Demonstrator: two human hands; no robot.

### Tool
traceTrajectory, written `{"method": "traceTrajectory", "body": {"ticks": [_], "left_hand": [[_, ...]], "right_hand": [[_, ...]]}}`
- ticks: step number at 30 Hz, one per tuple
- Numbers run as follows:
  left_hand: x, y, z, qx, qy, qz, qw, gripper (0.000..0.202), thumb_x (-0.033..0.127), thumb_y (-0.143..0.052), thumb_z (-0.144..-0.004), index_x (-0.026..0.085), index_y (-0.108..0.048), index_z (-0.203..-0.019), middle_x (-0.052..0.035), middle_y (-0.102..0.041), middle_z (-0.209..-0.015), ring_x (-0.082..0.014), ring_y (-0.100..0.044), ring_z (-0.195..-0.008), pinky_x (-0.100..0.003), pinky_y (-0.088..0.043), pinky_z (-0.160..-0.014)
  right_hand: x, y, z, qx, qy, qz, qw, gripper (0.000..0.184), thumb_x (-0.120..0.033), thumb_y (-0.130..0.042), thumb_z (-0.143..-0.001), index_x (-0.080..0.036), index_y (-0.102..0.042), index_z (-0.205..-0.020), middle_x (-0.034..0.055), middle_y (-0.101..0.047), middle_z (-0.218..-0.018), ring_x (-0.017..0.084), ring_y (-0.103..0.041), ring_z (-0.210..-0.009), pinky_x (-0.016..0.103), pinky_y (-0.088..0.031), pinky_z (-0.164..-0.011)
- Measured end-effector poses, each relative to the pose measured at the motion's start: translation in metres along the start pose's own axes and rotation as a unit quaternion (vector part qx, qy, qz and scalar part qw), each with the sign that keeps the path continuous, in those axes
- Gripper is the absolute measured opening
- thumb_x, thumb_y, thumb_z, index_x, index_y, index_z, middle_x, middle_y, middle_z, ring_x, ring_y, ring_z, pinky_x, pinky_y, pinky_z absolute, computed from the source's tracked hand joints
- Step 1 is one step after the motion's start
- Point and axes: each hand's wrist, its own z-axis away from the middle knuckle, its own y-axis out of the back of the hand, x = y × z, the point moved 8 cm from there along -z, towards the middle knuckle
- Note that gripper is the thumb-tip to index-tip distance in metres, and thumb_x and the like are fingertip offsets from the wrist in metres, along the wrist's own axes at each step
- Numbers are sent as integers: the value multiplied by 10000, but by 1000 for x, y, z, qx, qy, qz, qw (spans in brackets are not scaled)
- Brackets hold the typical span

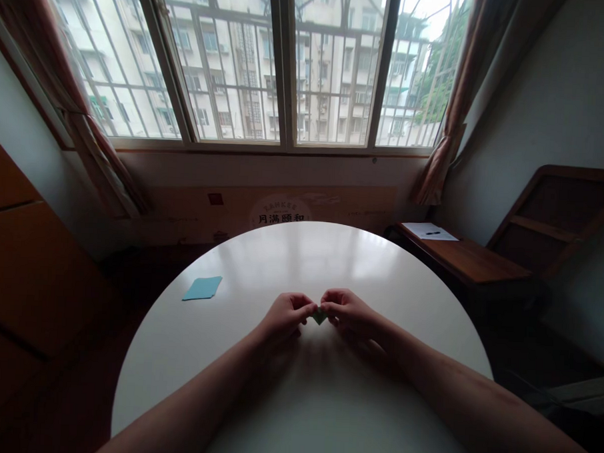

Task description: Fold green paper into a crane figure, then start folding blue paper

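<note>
Between my two hands is a small green folded paper [319, 317], its lower tip pointing down toward me. My left hand [289, 313] pinches its left side between thumb and fingers. On the other side, my right hand [347, 310] grips the right edge in the same way. Fingertips cover the paper's upper and side parts, so its full shape is hidden. Both hands are just over the middle of the white round table [293, 420]. Off to the left lies a small stack of light blue square paper [202, 288], apart from either hand.
Beyond the table's far edge stands a low wall panel with printed characters [282, 217], under a barred window [283, 72]. To the right, a wooden bench [485, 261] bears a white sheet [426, 230] with a dark pen on it. An orange-brown cabinet [30, 261] stands at left.
</note>
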Motion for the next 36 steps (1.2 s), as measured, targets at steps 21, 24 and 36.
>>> {"method": "traceTrajectory", "body": {"ticks": [21, 24, 36], "left_hand": [[4, 0, 3, 16, 6, 6, 1000, 347, 461, -709, -726, 126, -731, -813, -65, -682, -742, -162, -577, -624, -229, -461, -442], [3, 1, 2, 21, 8, 10, 1000, 356, 467, -715, -720, 120, -724, -796, -57, -661, -708, -158, -571, -613, -224, -459, -436], [15, 12, 12, 49, -38, 28, 998, 400, 404, -718, -763, 124, -688, -1048, -103, -732, -868, -193, -662, -720, -230, -513, -482]], "right_hand": [[-7, 1, -2, 10, 15, -28, 999, 124, -277, -653, -726, -169, -594, -740, -42, -550, -595, 97, -522, -517, 190, -346, -452], [-5, 3, -3, 14, 14, -33, 999, 106, -262, -649, -720, -168, -604, -739, -41, -557, -581, 96, -511, -504, 193, -339, -451], [-7, 1, 8, 13, -11, -96, 995, 220, -360, -709, -732, -176, -611, -803, 20, -652, -723, 153, -626, -635, 199, -414, -432]]}}
